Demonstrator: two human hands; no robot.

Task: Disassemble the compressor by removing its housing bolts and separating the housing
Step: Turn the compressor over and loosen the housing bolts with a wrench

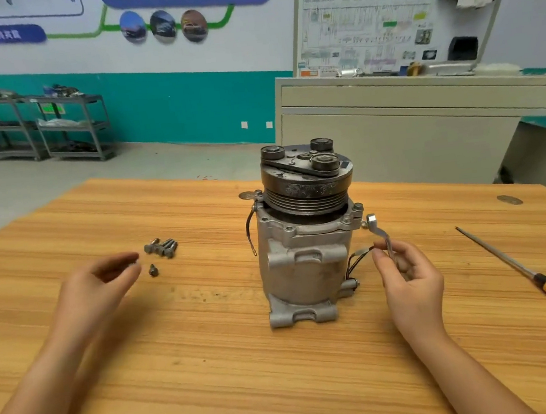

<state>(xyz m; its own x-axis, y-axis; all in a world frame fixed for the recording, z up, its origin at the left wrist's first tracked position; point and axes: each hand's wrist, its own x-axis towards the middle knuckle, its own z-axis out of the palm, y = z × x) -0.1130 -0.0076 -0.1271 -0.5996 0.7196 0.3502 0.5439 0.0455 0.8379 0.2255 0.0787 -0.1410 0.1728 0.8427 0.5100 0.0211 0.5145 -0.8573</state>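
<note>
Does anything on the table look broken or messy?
Nothing looks broken. The compressor stands upright. Removed bolts lie in a small pile, with one bolt apart near the left hand. A loose black wire dangles from the compressor's side. The right hand holds a wrench.

Wooden bench (210, 331) underlies the work area. A screwdriver (528, 272) with a yellow handle lies diagonally on it, well to the right of the right fingers (383, 256). Beyond, a cream cabinet (392, 133) carries a wiring diagram board (370, 28). Grey metal shelves (71, 127) stand far behind the left fingers (126, 266), against a teal-and-white wall (187, 108).
</note>
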